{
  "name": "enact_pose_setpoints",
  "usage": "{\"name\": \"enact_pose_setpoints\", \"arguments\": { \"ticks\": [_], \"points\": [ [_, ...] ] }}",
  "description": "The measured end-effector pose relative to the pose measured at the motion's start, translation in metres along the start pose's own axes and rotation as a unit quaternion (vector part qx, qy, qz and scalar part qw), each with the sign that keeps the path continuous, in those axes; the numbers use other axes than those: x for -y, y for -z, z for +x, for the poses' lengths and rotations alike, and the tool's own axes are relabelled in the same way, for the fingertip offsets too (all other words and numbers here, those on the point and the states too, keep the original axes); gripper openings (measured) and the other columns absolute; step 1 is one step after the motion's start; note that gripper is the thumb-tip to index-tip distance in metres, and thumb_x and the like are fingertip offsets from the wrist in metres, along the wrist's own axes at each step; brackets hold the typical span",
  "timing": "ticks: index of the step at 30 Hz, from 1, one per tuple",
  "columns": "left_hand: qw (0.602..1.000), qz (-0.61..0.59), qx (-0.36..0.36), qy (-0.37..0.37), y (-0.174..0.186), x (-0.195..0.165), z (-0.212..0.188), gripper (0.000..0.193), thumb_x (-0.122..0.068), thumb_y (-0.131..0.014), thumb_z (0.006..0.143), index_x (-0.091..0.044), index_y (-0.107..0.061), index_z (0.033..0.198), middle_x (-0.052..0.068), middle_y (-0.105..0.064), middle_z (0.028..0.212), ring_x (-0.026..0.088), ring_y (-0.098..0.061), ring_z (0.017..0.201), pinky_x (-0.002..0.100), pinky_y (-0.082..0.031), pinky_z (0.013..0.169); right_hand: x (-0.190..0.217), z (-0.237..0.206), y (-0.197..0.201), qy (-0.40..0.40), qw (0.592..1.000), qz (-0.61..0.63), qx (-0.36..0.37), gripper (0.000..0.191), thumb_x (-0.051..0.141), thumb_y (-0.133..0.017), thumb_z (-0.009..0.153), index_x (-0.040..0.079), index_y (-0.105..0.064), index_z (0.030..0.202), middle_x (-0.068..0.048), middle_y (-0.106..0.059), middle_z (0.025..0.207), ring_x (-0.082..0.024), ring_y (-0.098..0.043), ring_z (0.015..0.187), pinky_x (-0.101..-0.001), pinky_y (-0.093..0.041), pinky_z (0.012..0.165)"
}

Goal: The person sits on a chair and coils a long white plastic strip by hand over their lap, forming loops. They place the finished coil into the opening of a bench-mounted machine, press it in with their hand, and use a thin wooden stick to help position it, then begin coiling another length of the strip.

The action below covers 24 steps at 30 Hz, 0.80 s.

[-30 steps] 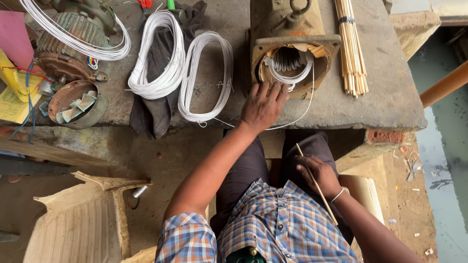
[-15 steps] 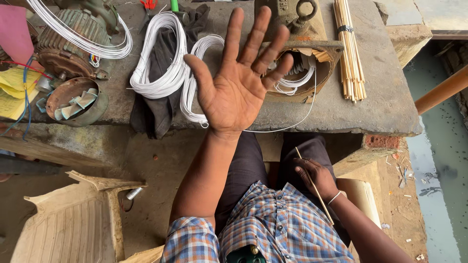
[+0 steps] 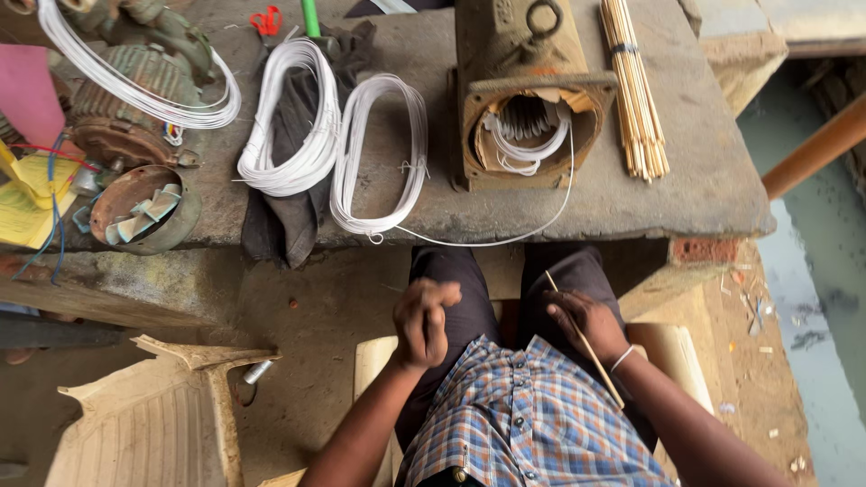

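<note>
A: Item one, the hands?

B: Left hand, closed in a loose fist over the lap, nothing visible in it. Right hand, fingers curled round a thin bamboo stick, which runs slantwise from the knee back toward the wrist, pinched like a pencil, probably so its far tip can be steered.

A: Item two, the bench?

B: Rough grey stone slab, chipped at the near edge. On it, far centre, a rusty motor housing, open end turned toward the person, white winding wire bunched inside and one loose strand trailing left along the near edge. Likely faced that way for access to the slots.

A: Beside it?

B: Right of the housing, a bundle of bamboo sticks, tied, within reach. Left, two white wire coils lying partly on a dark cloth. Far left, another motor draped with a third coil, and a rusty end cap holding small scraps.

A: Surroundings?

B: Dirt floor, a pale plastic chair at near left, debris at right.
</note>
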<state>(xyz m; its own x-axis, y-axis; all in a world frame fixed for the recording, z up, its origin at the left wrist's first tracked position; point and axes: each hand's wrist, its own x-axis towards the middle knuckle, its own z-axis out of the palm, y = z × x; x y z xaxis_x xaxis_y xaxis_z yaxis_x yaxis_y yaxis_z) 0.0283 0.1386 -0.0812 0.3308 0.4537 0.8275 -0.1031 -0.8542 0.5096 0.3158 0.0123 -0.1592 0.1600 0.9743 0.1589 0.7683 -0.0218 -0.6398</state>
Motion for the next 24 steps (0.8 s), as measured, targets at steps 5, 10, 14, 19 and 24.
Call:
{"name": "enact_pose_setpoints", "arguments": {
  "ticks": [5, 10, 14, 19, 24],
  "points": [
    [0.995, 0.082, 0.05, 0.028, 0.005, 0.007, -0.052, 0.028, -0.019, -0.045, 0.111, -0.002, -0.065, 0.119, 0.01, -0.072, 0.09, 0.026, -0.069, 0.082, 0.04, -0.055, 0.076, -0.002, 0.001, -0.002, -0.01, 1.0, -0.012, 0.025, 0.041, 0.039, -0.054, 0.1, 0.009, -0.07, 0.124, -0.015, -0.072, 0.116, -0.036, -0.071, 0.1, -0.0414, -0.056, 0.085],
    [0.989, 0.078, 0.045, 0.113, -0.015, 0.024, -0.066, 0.024, -0.017, -0.05, 0.109, -0.003, -0.067, 0.12, 0.01, -0.073, 0.09, 0.025, -0.072, 0.083, 0.037, -0.058, 0.075, 0.002, -0.001, -0.001, 0.002, 0.999, -0.03, 0.022, 0.042, 0.04, -0.054, 0.1, 0.008, -0.07, 0.122, -0.015, -0.072, 0.119, -0.036, -0.071, 0.101, -0.0411, -0.057, 0.085],
    [0.987, 0.064, 0.054, 0.134, -0.02, 0.03, -0.073, 0.025, -0.018, -0.05, 0.109, -0.003, -0.066, 0.121, 0.01, -0.073, 0.09, 0.025, -0.073, 0.083, 0.036, -0.059, 0.075, 0.005, -0.002, 0.001, -0.008, 0.999, -0.034, 0.025, 0.043, 0.041, -0.053, 0.1, 0.009, -0.07, 0.122, -0.015, -0.071, 0.12, -0.035, -0.071, 0.102, -0.041, -0.057, 0.085],
    [0.982, 0.054, 0.054, 0.171, -0.019, 0.034, -0.081, 0.027, -0.02, -0.049, 0.109, -0.003, -0.066, 0.121, 0.009, -0.071, 0.086, 0.022, -0.072, 0.078, 0.034, -0.058, 0.07, 0.005, -0.002, 0.002, -0.009, 0.999, -0.034, 0.034, 0.043, 0.042, -0.052, 0.1, 0.009, -0.07, 0.122, -0.013, -0.072, 0.12, -0.034, -0.071, 0.102, -0.0405, -0.057, 0.085],
    [0.978, 0.054, 0.046, 0.194, -0.021, 0.036, -0.083, 0.027, -0.022, -0.049, 0.109, -0.004, -0.067, 0.12, 0.01, -0.071, 0.085, 0.022, -0.07, 0.073, 0.033, -0.057, 0.068, 0.003, -0.003, 0.003, 0.001, 0.999, -0.03, 0.036, 0.044, 0.042, -0.051, 0.1, 0.009, -0.069, 0.123, -0.013, -0.072, 0.121, -0.034, -0.071, 0.103, -0.0405, -0.057, 0.086]
  ]
}}
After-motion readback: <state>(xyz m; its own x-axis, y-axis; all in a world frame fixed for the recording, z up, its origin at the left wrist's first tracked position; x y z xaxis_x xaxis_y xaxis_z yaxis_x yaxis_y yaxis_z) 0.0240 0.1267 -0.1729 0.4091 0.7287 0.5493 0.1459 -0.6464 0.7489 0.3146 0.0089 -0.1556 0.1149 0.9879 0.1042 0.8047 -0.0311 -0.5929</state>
